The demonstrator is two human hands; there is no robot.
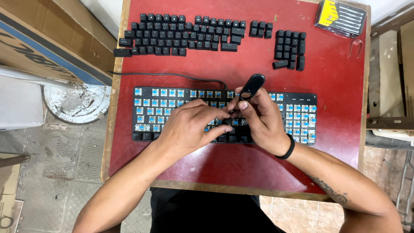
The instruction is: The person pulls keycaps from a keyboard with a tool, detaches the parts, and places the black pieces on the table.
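A black keyboard (pixel 297 118) with its keycaps off and blue switches showing lies across the red table (pixel 336 77). My right hand (pixel 263 123) holds a black oval-handled puller tool (pixel 251 85) upright over the keyboard's middle. My left hand (pixel 187 127) pinches at the tool's lower end, where a small black keycap (pixel 227 122) sits between the fingers. A black band circles my right wrist. Some keycaps remain along the bottom row under my hands.
Removed black keycaps (pixel 181 34) lie in keyboard layout at the table's far side, with a number-pad group (pixel 290 49) to the right. A yellow-and-black screwdriver set (pixel 341 17) and a wire puller (pixel 356 47) sit at the far right corner. Cardboard boxes (pixel 43 39) stand left.
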